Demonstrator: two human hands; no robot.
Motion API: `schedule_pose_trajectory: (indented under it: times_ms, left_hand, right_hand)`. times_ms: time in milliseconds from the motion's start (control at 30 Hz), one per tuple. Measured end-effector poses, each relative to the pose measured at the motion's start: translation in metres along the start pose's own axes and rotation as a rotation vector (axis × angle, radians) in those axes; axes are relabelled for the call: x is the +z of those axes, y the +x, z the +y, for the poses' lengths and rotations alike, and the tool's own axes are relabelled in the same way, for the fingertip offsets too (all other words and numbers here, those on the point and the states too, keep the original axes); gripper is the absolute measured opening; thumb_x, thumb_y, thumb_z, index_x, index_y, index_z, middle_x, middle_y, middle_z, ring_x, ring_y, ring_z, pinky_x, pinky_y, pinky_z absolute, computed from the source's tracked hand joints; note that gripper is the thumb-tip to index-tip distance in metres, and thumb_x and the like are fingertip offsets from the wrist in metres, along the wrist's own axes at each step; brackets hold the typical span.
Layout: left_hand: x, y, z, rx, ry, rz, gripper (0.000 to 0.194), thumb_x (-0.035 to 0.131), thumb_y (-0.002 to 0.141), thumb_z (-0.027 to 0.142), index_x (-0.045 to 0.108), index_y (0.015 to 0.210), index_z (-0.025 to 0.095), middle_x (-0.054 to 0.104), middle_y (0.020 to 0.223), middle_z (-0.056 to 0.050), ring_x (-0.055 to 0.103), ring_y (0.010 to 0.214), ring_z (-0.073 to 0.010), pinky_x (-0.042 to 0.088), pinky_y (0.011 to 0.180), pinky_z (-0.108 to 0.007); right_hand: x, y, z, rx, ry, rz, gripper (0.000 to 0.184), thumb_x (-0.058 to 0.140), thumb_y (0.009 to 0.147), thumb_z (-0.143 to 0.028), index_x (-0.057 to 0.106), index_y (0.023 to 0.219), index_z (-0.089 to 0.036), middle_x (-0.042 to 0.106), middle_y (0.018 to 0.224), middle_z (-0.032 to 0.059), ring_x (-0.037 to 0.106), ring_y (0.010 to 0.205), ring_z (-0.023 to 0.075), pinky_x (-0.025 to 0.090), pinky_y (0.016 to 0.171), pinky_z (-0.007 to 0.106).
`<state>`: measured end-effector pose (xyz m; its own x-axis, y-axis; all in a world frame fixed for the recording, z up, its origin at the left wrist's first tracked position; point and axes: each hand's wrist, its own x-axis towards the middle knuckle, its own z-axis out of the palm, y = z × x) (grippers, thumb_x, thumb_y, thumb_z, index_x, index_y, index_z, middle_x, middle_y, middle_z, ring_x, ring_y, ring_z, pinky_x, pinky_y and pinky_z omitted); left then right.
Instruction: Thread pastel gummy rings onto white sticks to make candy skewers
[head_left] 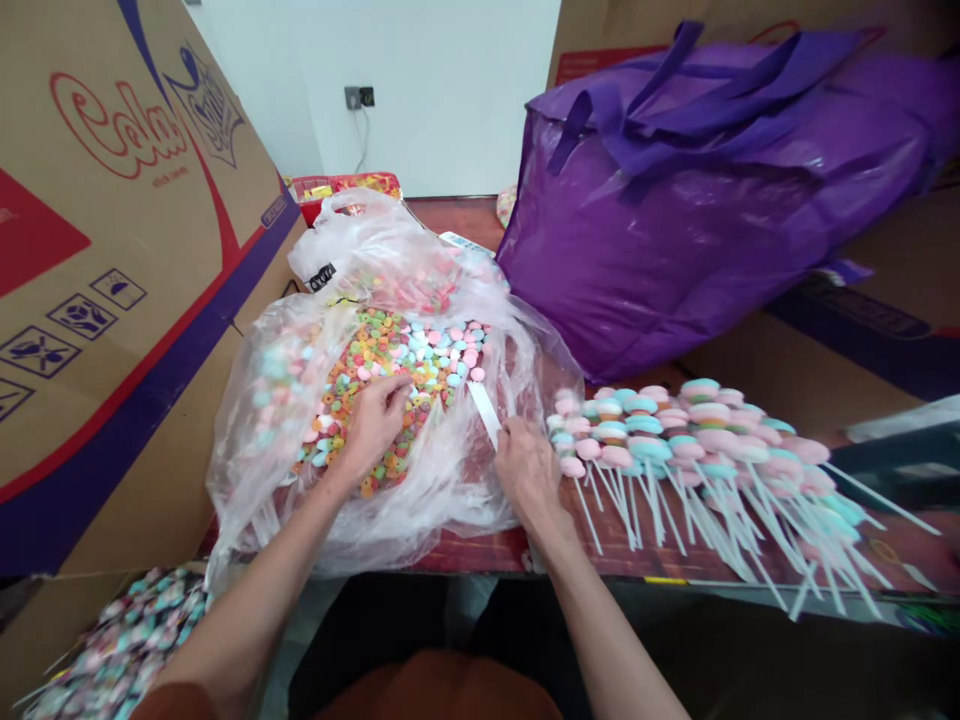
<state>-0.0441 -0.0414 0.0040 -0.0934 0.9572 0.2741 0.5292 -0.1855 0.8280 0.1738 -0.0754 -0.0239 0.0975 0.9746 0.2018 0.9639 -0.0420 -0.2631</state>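
Note:
A clear plastic bag lies open on the table, full of small coloured candies. My left hand is down inside it, fingers curled on the candy pile; what they pinch is hidden. My right hand rests at the bag's right edge, closed around a white stick that points up and to the left. To the right lies a row of finished candy sticks, pink and blue pieces stacked on white sticks.
A large printed cardboard box stands on the left. A purple bag sits behind on the right, over more cardboard. Wrapped candies show at the lower left. A red packet lies at the back by the wall.

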Motion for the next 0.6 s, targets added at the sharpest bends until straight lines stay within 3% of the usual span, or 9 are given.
schedule_pose_trajectory:
  times_ms: [133,267,400,500,600]
  left_hand:
    - [0.019,0.025,0.011,0.114,0.145,-0.13,0.025,0.051,0.088,0.018,0.076,0.092,0.019,0.073,0.085,-0.004,0.064,0.079,-0.0184,0.05,0.08,-0.03]
    - [0.049,0.047,0.022,0.177,0.323,-0.246,0.029,0.046,0.091,0.016,0.074,0.084,0.018,0.069,0.082,-0.005,0.062,0.082,-0.0197,0.048,0.082,-0.031]
    - [0.076,0.064,0.025,0.098,0.46,-0.272,0.026,0.047,0.089,0.015,0.072,0.08,0.016,0.067,0.085,-0.01,0.062,0.084,-0.0227,0.047,0.08,-0.033]
    - [0.089,0.069,0.025,0.0,0.512,-0.262,0.021,0.055,0.087,0.022,0.074,0.097,0.018,0.067,0.102,-0.013,0.062,0.094,-0.027,0.047,0.082,-0.037]
    - [0.098,0.069,0.029,-0.084,0.534,-0.241,0.029,0.056,0.088,0.024,0.071,0.113,0.023,0.065,0.114,-0.014,0.062,0.1,-0.0303,0.047,0.085,-0.041]
  right_hand:
    - [-0.003,-0.008,0.003,-0.006,0.122,-0.036,0.026,0.043,0.098,-0.019,0.068,0.09,-0.017,0.069,0.077,0.0083,0.057,0.065,0.0189,0.03,0.06,0.03]
    - [0.004,-0.013,0.005,0.065,0.193,0.044,0.031,0.039,0.098,-0.023,0.068,0.091,-0.015,0.062,0.062,0.0063,0.051,0.055,0.0191,0.025,0.057,0.031]
    - [0.01,-0.015,0.006,0.102,0.281,0.111,0.035,0.037,0.098,-0.028,0.068,0.093,-0.014,0.06,0.061,0.0062,0.047,0.051,0.0183,0.024,0.054,0.03]
    - [0.012,-0.015,0.007,0.102,0.309,0.132,0.036,0.037,0.098,-0.03,0.069,0.092,-0.015,0.06,0.06,0.0058,0.046,0.05,0.0178,0.024,0.053,0.029]
    - [0.012,-0.015,0.007,0.098,0.314,0.145,0.037,0.036,0.098,-0.03,0.069,0.091,-0.016,0.06,0.06,0.0063,0.048,0.05,0.0184,0.025,0.054,0.03]
